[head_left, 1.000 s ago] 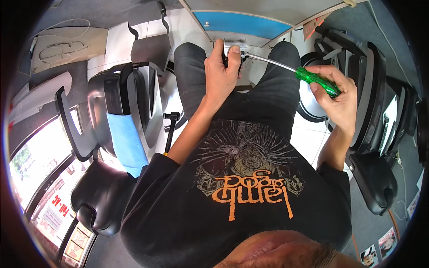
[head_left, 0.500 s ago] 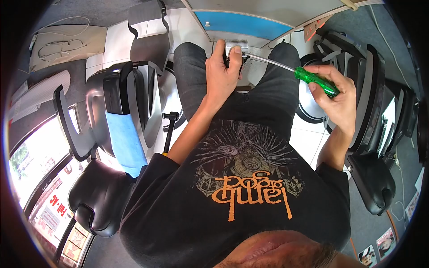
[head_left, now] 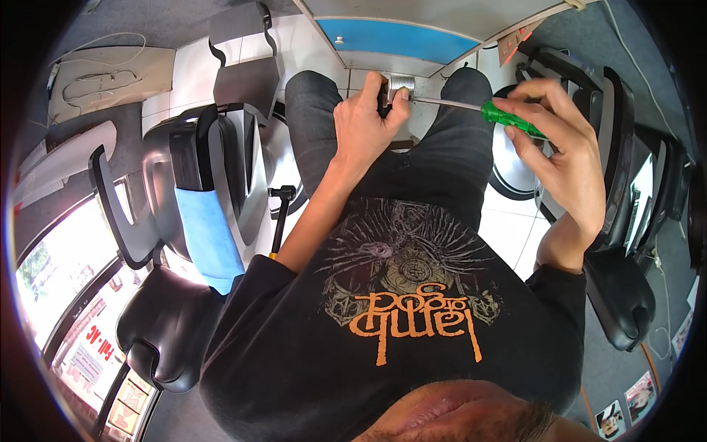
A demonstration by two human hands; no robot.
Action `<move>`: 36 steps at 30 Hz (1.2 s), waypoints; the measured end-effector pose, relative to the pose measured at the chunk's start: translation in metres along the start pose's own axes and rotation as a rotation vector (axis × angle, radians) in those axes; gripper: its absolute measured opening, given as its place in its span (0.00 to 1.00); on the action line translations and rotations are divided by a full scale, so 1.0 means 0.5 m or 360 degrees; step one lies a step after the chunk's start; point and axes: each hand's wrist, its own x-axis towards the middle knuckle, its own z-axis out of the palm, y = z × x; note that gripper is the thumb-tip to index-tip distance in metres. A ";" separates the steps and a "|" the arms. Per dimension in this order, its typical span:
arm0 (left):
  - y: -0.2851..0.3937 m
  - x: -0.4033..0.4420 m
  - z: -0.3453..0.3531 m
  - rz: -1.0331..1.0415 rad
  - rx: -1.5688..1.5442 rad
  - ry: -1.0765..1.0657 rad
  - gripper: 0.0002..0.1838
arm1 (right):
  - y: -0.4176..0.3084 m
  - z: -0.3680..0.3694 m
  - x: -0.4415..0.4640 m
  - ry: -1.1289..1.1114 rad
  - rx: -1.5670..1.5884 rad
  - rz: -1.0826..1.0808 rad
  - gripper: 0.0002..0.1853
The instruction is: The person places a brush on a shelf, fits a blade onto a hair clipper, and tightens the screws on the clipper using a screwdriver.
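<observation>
My left hand (head_left: 361, 127) is closed around what looks like a black hair clipper (head_left: 384, 99) with a ridged, comb-like metal blade (head_left: 401, 84). Fingers cover most of its body. My right hand (head_left: 563, 147) holds a screwdriver by its translucent green handle (head_left: 508, 119), with the thumb below and fingers above. The screwdriver's metal shaft (head_left: 449, 102) runs left to the clipper, its tip at or close to the clipper's right side. Whether the tip sits in a screw is too small to tell. Both hands are above my spread knees.
A blue-fronted cabinet (head_left: 401, 40) stands ahead of my knees. To the left is a black salon chair (head_left: 166, 177) with a blue cloth (head_left: 210, 236) over its armrest. Another black chair (head_left: 618, 295) is on the right. White floor tiles (head_left: 508, 232) show between.
My right hand has shifted slightly right and its fingers have spread and rolled on the handle. The clipper has turned in my left hand, and the screwdriver lies flatter.
</observation>
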 end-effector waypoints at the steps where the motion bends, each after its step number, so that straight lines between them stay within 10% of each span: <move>1: 0.000 -0.001 0.002 -0.0002 -0.0013 0.0005 0.17 | -0.003 0.002 0.005 0.0028 0.0002 -0.0052 0.16; 36: -0.031 -0.021 0.019 -0.0454 -0.0204 -0.0199 0.19 | 0.004 0.045 0.049 0.0070 -0.0389 -0.0012 0.16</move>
